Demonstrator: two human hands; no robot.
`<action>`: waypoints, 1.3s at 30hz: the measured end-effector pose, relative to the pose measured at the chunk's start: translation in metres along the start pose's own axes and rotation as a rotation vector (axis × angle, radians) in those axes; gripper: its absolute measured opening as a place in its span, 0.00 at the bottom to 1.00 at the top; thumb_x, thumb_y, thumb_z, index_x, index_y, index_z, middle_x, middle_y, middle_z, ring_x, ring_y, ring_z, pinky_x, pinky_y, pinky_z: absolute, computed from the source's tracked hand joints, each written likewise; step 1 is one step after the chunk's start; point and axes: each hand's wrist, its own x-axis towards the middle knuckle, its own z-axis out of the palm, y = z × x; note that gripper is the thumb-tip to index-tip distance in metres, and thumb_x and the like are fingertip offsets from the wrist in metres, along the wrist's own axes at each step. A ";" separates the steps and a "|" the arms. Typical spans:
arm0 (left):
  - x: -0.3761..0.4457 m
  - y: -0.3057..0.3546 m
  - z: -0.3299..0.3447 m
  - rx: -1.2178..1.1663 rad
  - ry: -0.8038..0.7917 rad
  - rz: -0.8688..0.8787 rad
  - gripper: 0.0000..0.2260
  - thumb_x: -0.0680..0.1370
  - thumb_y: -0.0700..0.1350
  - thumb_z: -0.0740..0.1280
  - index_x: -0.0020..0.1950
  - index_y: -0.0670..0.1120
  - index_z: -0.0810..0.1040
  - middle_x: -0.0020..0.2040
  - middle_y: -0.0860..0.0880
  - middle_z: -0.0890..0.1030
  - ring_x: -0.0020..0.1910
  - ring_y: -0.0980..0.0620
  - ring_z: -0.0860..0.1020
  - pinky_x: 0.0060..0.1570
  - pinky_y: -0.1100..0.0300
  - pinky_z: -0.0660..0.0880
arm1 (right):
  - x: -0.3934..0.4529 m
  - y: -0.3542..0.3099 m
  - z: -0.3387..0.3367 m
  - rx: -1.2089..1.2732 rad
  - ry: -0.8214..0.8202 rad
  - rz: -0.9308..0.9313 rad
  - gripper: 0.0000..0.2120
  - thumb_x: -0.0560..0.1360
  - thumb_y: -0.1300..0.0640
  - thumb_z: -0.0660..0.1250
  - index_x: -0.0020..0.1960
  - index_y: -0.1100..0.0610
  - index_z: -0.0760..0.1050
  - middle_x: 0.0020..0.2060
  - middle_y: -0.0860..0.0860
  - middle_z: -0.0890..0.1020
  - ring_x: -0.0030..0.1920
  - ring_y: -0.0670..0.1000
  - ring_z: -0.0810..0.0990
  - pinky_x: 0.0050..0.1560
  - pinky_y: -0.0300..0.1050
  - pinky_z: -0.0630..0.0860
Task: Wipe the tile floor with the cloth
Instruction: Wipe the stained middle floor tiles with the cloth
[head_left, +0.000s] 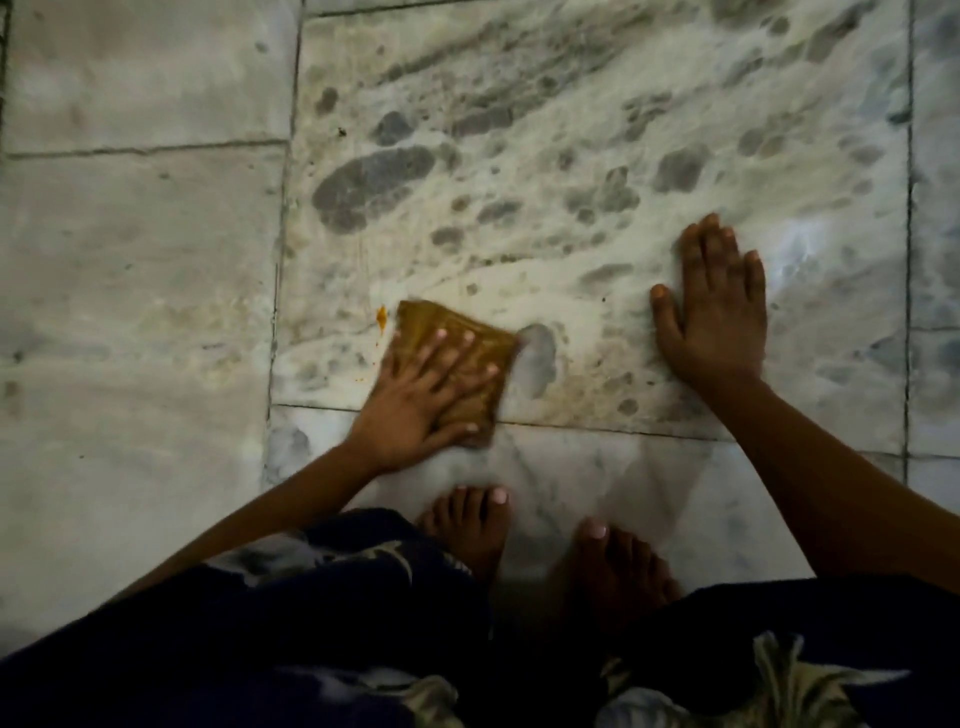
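A mottled grey-and-cream marble tile floor (519, 156), crossed by dark grout lines, fills the view. A person's right hand (714, 312) lies flat on it, fingers straight and together. The left hand (421, 395) presses spread fingers onto a folded, brownish-yellow cloth (452, 332), its long axis running diagonally. An orange speck (382, 315) sits just beside it.

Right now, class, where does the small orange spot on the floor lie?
In the head view, the orange spot lies on the tile floor left of centre, just beyond the brown cloth's far-left corner, near a grout line.
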 end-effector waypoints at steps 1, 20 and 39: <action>-0.004 -0.014 -0.002 -0.005 -0.004 -0.082 0.27 0.78 0.66 0.45 0.76 0.61 0.48 0.76 0.48 0.57 0.75 0.43 0.53 0.65 0.41 0.53 | -0.001 0.000 0.000 -0.001 -0.002 0.000 0.32 0.78 0.43 0.45 0.77 0.59 0.50 0.76 0.57 0.53 0.76 0.55 0.50 0.75 0.53 0.46; -0.045 -0.058 0.004 -0.023 0.018 -0.297 0.29 0.77 0.67 0.44 0.75 0.56 0.55 0.76 0.46 0.57 0.75 0.43 0.54 0.65 0.40 0.56 | 0.014 -0.065 0.023 -0.054 0.019 -0.011 0.32 0.78 0.44 0.45 0.76 0.61 0.50 0.76 0.60 0.53 0.76 0.58 0.51 0.74 0.55 0.44; -0.045 -0.076 -0.001 -0.111 0.058 -0.665 0.32 0.73 0.68 0.50 0.75 0.60 0.53 0.78 0.48 0.53 0.76 0.44 0.49 0.67 0.35 0.48 | 0.014 -0.065 0.021 -0.045 0.007 -0.011 0.32 0.77 0.43 0.44 0.76 0.61 0.50 0.76 0.59 0.53 0.76 0.57 0.51 0.74 0.56 0.45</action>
